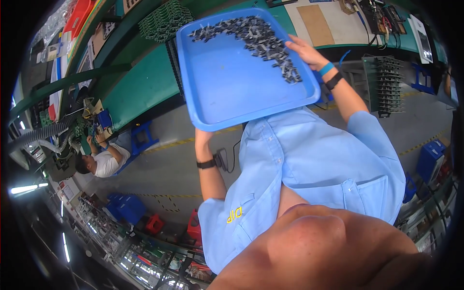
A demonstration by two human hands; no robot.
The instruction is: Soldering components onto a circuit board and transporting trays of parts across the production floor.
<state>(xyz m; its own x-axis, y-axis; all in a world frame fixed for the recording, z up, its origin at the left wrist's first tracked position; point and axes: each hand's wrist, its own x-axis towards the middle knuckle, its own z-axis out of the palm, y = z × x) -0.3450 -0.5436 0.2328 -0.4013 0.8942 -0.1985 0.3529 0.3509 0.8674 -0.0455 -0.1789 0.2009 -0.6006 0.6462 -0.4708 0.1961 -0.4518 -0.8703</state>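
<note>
A shallow blue plastic tray (227, 82) is held up before my body, tilted, over the edge of the bench. Many small black and silver parts with metal legs (263, 41) lie heaped along its far side and down its right side. My right hand (309, 53) grips the right rim, with its thumb and fingers partly showing. At the near left corner my left hand (203, 136) holds the tray from below; the tray hides its fingers. Both wrists wear dark bands, and a cord runs from the left one.
A green-topped bench (140, 92) runs along the far side. A stack of green wire-like racks (166, 20) stands left of the tray. Another rack with rows of pins (386, 84) is at the right. A seated person (113, 157) works at the left, near a blue stool (142, 137).
</note>
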